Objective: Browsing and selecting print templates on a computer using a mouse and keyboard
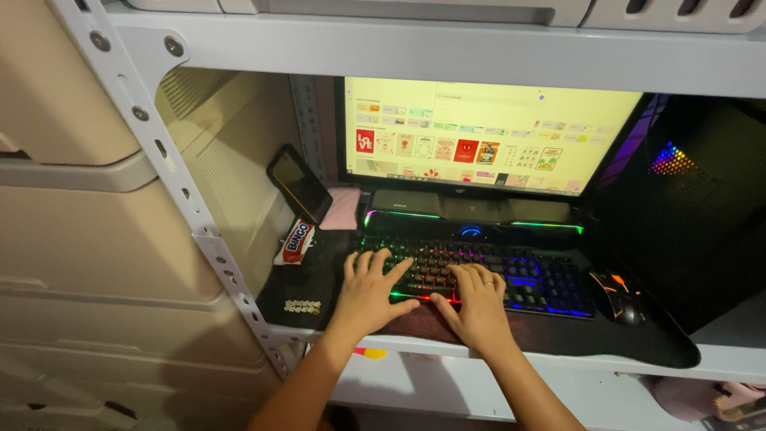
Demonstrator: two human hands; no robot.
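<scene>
1. Head view is showing me the keyboard (479, 267) first: a dark board with rainbow backlit keys, sitting on a black desk mat (638, 339) at the front of a grey metal shelf (447, 48), directly below the monitor (487, 136).
2. I am seeing the left hand (369, 294) lying palm down over the left end of the keys, fingers spread apart and resting on the keycaps, thumb stretching toward the bottom row, gripping nothing.
3. I am seeing the right hand (477, 307) lying just beside it over the middle of the board, fingers bent and close together on the keys, a ring showing on one finger, also clasping nothing.
4. Both wrists are hanging over the mat's front edge, and the two thumbs are nearly meeting.
5. Just behind the keyboard, a long dark bar with a glowing coloured strip (471, 209) is running under the monitor.
6. The monitor is glowing pale yellow with rows of small coloured thumbnails.
7. To the right of the keys, a black mouse with orange lighting (618, 297) is sitting on the mat, apart from both hands.
8. To the left, a dark phone (299, 183) is leaning tilted against the shelf post, with a pink cloth (343, 209) beside it.
9. Below the phone, a red and white snack wrapper (295, 242) is lying on the mat, and a small beaded strip (302, 306) is lying near the front corner.
10. Far right, a dark computer case with a rainbow light (672, 160) is standing in shadow.
</scene>
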